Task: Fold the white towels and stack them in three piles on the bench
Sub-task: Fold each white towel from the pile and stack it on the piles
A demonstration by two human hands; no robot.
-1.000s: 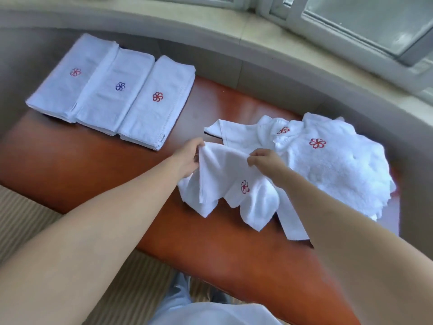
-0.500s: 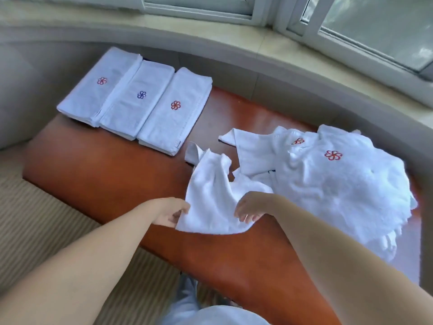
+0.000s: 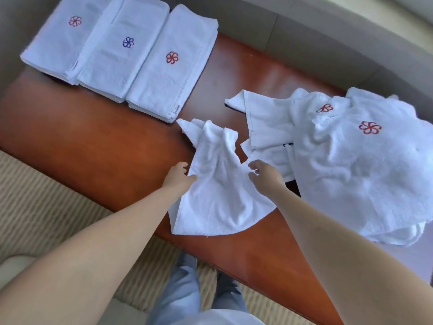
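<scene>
folded piles [image 3: 121, 55] left, loose heap [image 3: 351, 160] right

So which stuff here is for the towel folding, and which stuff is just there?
For the job:
- loose towel, with left hand and right hand at its edges
- unfolded heap
- three folded piles
- bench

Just there:
- striped carpet
- wall ledge

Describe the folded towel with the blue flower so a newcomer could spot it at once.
Find the wooden bench. At its far left end, three folded white towels lie side by side. Pick the middle towel: its flower emblem is blue, while both neighbours carry red ones.
</scene>
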